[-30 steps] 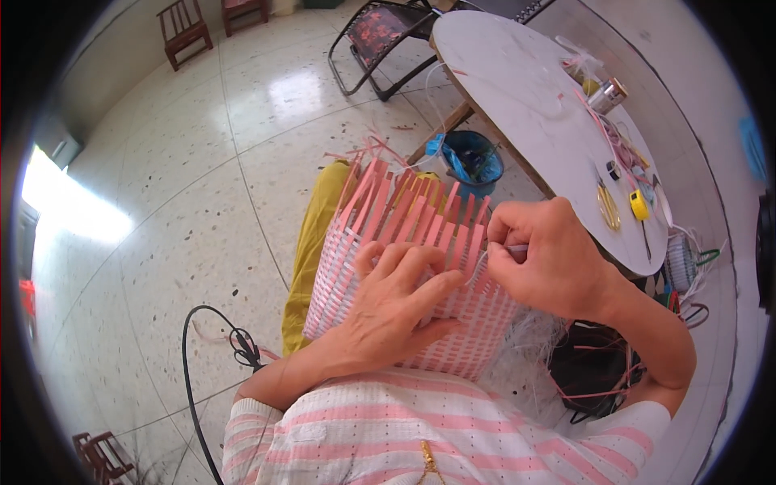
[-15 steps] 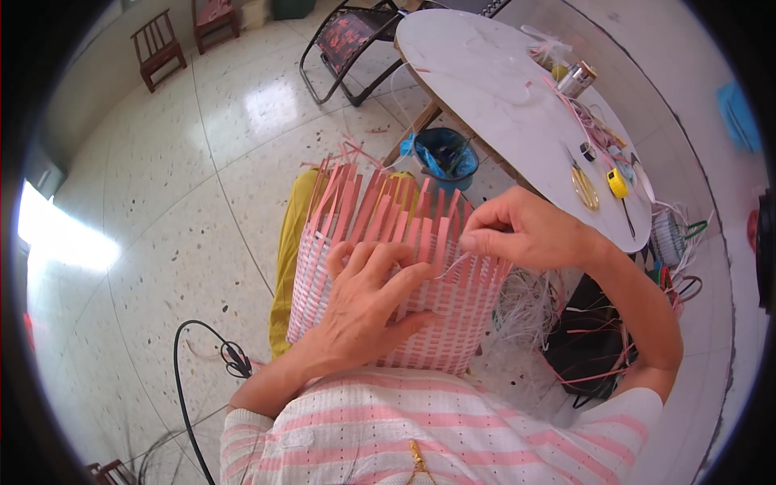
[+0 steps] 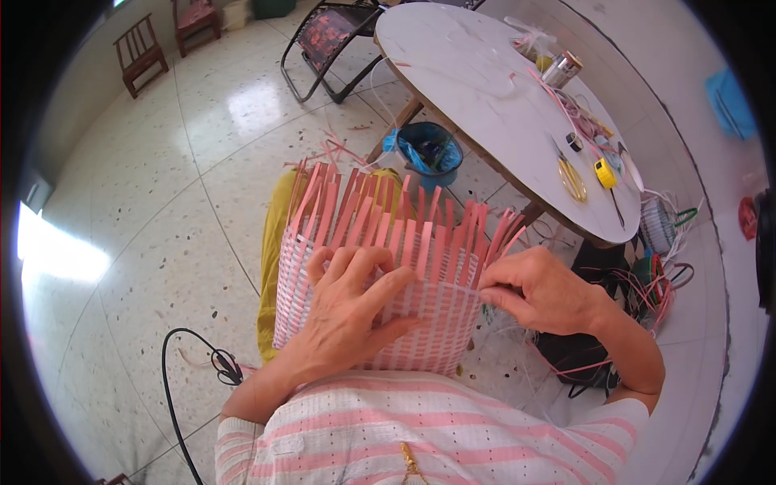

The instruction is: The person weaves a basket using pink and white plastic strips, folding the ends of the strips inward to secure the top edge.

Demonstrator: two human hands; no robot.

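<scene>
Ideally, we brace the basket (image 3: 424, 343) with our left hand (image 3: 347, 303) (fingers spread), our right hand (image 3: 554, 293) pinching the white strip (image 3: 454, 286) evenly taut.

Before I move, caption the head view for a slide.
Left grip spread against a pink-and-white woven basket with unwoven pink ends, right grip pinching a pale strip at its side.

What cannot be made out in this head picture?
Inner bottom of basket: head view, hidden by its wall.
Palm of left hand: head view, hidden by its back.
Gripped part of pale strip: head view, covered by right hand.
Dark green object: head view, cut off by upper edge.
</scene>
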